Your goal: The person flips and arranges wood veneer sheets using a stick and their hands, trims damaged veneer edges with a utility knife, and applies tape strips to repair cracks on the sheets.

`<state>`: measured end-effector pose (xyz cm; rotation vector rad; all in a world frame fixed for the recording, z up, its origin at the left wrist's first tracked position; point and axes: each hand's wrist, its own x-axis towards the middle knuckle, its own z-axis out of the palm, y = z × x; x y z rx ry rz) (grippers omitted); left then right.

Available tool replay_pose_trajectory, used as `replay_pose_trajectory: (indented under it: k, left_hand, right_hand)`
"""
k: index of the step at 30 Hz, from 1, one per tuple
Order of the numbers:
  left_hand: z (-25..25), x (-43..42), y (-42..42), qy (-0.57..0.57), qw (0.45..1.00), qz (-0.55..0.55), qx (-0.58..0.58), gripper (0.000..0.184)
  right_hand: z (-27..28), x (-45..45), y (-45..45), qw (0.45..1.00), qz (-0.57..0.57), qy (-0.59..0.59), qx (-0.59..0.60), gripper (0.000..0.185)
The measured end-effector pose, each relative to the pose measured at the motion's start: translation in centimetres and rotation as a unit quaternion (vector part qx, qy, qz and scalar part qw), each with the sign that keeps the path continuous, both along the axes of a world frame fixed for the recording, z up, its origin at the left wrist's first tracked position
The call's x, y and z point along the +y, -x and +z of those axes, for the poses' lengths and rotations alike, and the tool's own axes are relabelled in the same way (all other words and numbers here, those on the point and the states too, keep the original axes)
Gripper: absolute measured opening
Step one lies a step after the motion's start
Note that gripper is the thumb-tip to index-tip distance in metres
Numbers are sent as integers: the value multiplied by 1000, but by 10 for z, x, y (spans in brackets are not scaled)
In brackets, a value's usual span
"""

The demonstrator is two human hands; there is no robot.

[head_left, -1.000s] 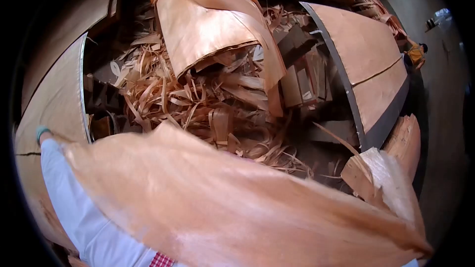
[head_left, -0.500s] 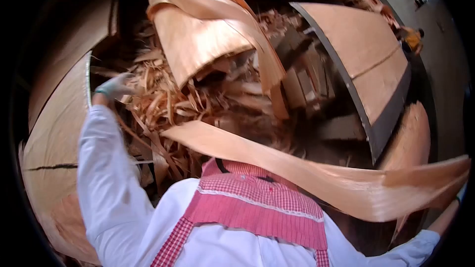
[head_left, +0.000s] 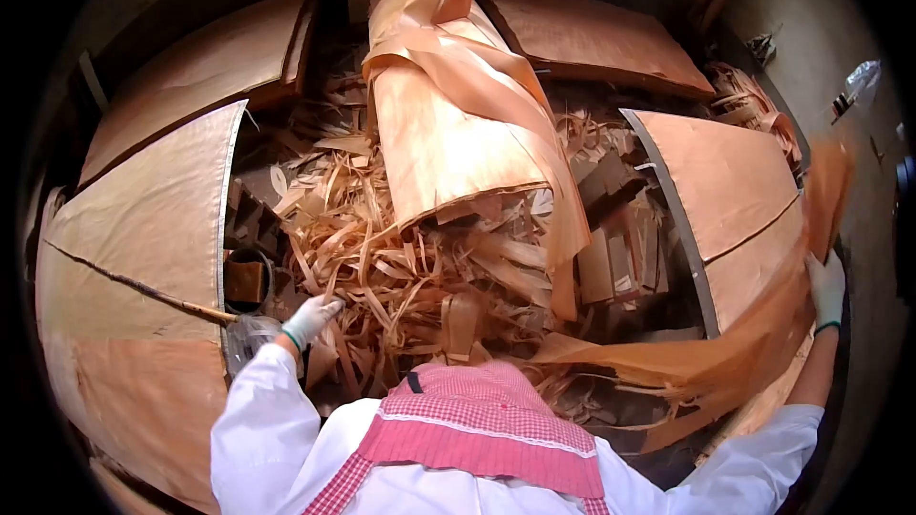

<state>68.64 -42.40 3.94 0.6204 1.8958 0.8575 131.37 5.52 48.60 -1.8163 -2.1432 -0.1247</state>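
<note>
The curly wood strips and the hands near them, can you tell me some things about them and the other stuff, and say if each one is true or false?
1. The right hand holds a thin wood sheet. True.
2. The left hand is on top of the middle stack. False: it is beside the curly strips.
3. A loose strip hangs down the middle stack's right side. True.
4. The curly strips lie in neat rows. False: they are in a messy heap.
5. Both gloves have red cuffs. False: the cuffs are green.
</note>
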Motion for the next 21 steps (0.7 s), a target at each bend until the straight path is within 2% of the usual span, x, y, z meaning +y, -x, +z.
replay_pose_trajectory:
  k: [2,4,6,8,10,12,14,16,18,20,21]
  left_hand:
    - [-45,-24,-14,-54,994,83,-46,31]
    - [-55,-37,-40,-11,991,114,-68,28]
    - [-50,-43,-61,48,995,78,26,24]
    - [-53,-52,-74,59,984,39,165,23]
    - [-76,-66,-83,33,982,177,51,25]
    - [-73,-67,-89,8,949,307,-67,27]
    - [-77,-74,-96,8,935,350,-59,26]
    - [-73,-72,-101,73,903,412,-98,23]
    - [-70,-69,-110,81,901,418,-82,23]
    - [-99,-73,-119,103,883,448,-98,23]
    - [-95,-64,-119,114,864,475,-122,23]
  right_hand:
    - [7,-4,68,998,60,-1,36,42]
    - [22,8,118,990,141,-7,29,40]
    - [50,25,177,992,125,-9,19,41]
    - [79,35,247,985,165,-15,35,42]
    - [102,74,310,963,265,6,39,46]
    - [108,124,384,965,253,-59,31,46]
    - [115,150,468,975,210,-67,-21,44]
    - [107,177,546,977,185,-97,-51,47]
    - [77,209,619,976,168,-139,12,41]
    - [38,238,692,971,173,-152,63,40]
    - [13,251,731,971,178,-122,101,39]
